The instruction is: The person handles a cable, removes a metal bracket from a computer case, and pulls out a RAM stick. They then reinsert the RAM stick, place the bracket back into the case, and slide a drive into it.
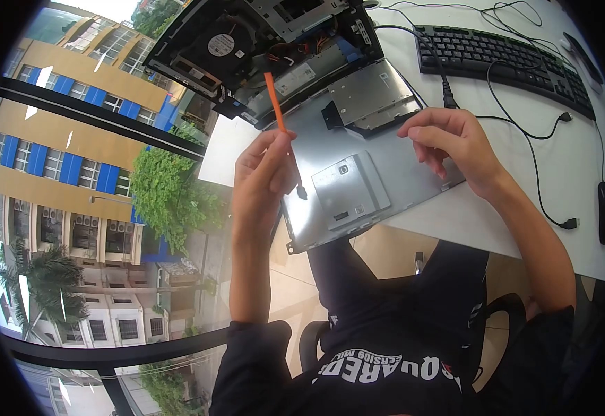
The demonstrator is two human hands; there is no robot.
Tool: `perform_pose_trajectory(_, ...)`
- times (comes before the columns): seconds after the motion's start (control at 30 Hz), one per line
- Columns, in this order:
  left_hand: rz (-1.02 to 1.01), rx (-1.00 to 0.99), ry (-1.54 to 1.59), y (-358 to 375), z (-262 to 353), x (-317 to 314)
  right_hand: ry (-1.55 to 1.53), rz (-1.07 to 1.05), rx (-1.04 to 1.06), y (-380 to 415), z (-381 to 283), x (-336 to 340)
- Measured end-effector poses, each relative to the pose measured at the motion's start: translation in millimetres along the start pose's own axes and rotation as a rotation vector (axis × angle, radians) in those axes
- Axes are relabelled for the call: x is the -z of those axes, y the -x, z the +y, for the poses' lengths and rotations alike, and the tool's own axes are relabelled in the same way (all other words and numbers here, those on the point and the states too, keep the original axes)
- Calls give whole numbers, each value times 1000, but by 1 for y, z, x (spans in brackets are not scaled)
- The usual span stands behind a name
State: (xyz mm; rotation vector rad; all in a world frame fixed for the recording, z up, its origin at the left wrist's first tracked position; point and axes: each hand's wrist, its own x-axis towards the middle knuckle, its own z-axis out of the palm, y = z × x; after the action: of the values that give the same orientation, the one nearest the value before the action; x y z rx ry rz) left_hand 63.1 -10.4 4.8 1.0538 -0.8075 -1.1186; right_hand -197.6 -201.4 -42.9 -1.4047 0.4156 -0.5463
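The left hand [264, 166] is gripping an orange cable [275, 100], its thumb and fingers pinching it around the middle. The cable is slanting upward, its top end showing in front of the open computer case [375, 43], though whether that end is plugged in is impossible to tell. Below the hand, a darker strip is running down to a small dark tip over the metal panel [302, 234]; whether that is the cable's lower part or its reflection is unclear.

The right hand [458, 142] is hovering over the right side of the panel, its fingers bending loosely and released, the thumb lying close to the forefinger. It is nearest to the disc drive [372, 93], which is resting on the panel just beside the case. A raised square section [349, 191] is standing out of the panel between the two hands, nearer the person's lap.

The case is leaning back at the far side, showing a round fan [220, 45] and some wires inside. To the right, a black keyboard [503, 62] is lying on the white desk [427, 222], with a black plug [448, 93] and loose leads [532, 170] spreading near it.
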Motion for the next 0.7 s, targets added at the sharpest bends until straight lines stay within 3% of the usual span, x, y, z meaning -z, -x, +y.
perform_pose_trajectory(0.07,139,-117,-37,0,-8,-22,-2,-3,-3,0,0,0)
perform_pose_trajectory(0.17,150,-73,101,1,-5,-28,6,-7,8,0,2,0)
perform_pose_trajectory(0.27,63,-164,-56,-2,-18,-14,4,-23,15,0,2,1)
perform_pose_trajectory(0.6,128,-44,-257,-2,-17,-15,3,-15,13,0,2,0)
perform_pose_trajectory(0.7,115,-33,-158,-3,-13,-11,-3,-22,14,0,2,1)
